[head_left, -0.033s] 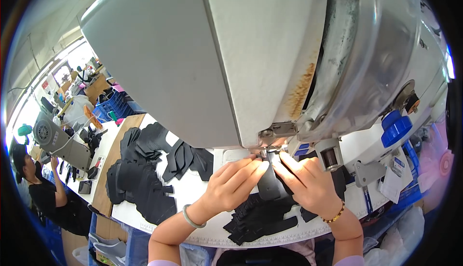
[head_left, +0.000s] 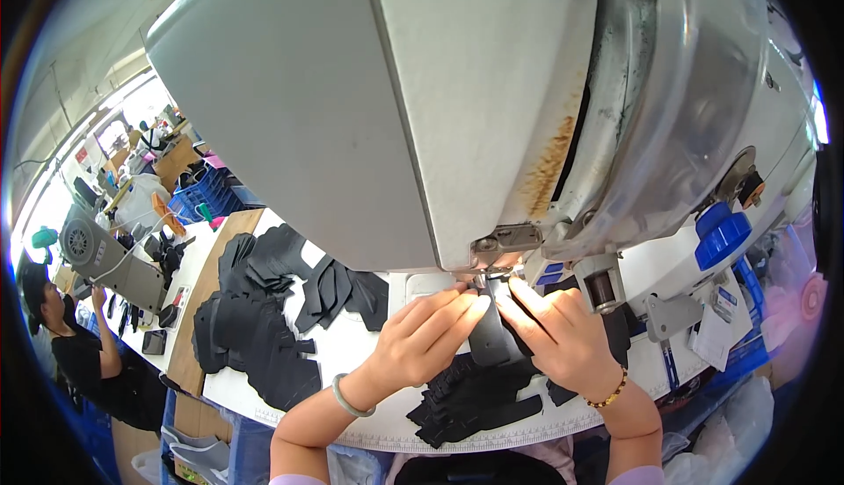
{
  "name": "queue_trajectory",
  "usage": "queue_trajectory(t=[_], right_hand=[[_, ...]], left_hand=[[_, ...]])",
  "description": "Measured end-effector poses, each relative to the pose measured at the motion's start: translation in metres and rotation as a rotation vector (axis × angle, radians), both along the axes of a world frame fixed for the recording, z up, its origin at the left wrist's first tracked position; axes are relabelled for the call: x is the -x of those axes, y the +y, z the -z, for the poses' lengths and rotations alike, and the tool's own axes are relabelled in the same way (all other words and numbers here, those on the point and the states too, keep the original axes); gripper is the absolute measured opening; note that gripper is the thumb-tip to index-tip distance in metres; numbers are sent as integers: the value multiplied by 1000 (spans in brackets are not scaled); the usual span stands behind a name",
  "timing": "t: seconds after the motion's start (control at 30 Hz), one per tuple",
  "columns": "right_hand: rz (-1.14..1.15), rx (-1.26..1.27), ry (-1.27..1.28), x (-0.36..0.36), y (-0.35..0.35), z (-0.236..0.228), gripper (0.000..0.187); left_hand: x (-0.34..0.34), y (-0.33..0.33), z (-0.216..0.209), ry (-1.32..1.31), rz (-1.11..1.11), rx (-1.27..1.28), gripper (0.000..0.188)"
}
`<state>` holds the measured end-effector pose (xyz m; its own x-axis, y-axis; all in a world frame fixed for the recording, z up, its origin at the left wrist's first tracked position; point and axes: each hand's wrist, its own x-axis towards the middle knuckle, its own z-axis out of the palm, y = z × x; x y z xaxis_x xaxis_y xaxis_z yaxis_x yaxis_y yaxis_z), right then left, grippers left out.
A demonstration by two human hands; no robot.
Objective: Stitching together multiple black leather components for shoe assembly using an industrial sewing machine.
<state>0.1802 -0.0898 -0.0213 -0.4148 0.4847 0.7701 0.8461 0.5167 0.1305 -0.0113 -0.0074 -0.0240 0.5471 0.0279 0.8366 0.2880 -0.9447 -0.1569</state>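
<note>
Both of my hands work close under the head of a large grey-white sewing machine (head_left: 492,237), on either side of its presser foot. My left hand (head_left: 422,331), with a pale bangle at the wrist, has its fingers pressed together at the left edge of a smooth dark piece (head_left: 494,344). My right hand (head_left: 563,331), wearing a beaded bracelet, presses on black material (head_left: 512,309) along the right side. The fingertips nearly meet by the foot. Just below lies a heap of black cut pieces (head_left: 470,406), partly under the dark piece. The needle point cannot be made out.
More black cut pieces (head_left: 264,318) are piled left on the white table (head_left: 391,428). Right of the foot are a bobbin-like part (head_left: 600,290) and a blue knob (head_left: 723,233). A person (head_left: 79,344) in black sits at another machine (head_left: 110,261). A blue crate (head_left: 207,195) stands beyond.
</note>
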Motion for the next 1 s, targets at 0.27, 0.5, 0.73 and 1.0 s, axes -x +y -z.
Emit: queue_trajectory(t=[0.27,0.5,0.73,1.0], right_hand=[[37,-11,34,5,0,5,50],[22,-132,113,0,9,15,37],[4,-230,103,2,13,12,29],[-89,-134,107,0,9,13,31]], left_hand=[[3,6,-3,18,52,66,29],[2,1,0,40,83,-61,29],[4,-4,-3,25,33,-93,25],[3,-5,-4,15,46,-132,21]])
